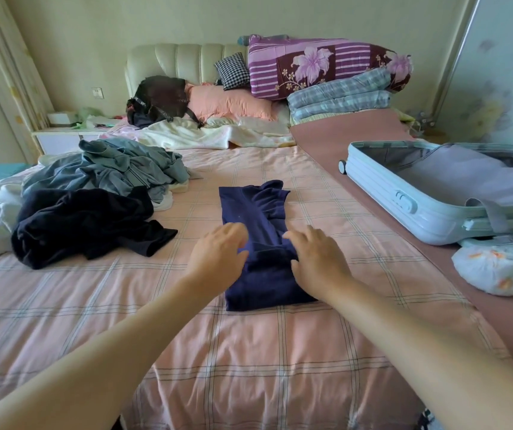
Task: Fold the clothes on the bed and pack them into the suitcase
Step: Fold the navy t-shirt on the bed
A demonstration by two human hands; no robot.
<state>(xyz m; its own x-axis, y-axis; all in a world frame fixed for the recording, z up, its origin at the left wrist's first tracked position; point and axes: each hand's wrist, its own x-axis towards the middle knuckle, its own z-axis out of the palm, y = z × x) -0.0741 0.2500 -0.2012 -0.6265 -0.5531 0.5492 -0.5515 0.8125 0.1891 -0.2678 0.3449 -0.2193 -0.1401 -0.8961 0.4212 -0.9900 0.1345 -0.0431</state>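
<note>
Both your arms reach forward from the bottom corners of the head view and converge at the middle of the bed [249,352], forearms bare and held nearly straight. Your left hand [219,252] lies palm down on the left edge of the navy garment [258,212], fingers extended and slightly spread, pointing up and inward. Your right hand [317,259] mirrors it on the right edge, palm down, fingers close together and angled toward the left hand. Neither hand is clenched, and no finger is seen curling round the cloth; both rest flat on it, released. The thumbs are hidden, so a pinch underneath cannot be ruled out. The navy garment lies as a long narrow strip running away from you on the checked pink sheet, its near part doubled over and thicker between your hands, its far end rumpled. The suitcase [404,193] lies open to your right on a brown mat [342,131], well apart from the garment. Unfolded clothes remain to your left: a grey-blue heap [109,169] and, just in front of it, a dark crumpled piece [78,225].
</note>
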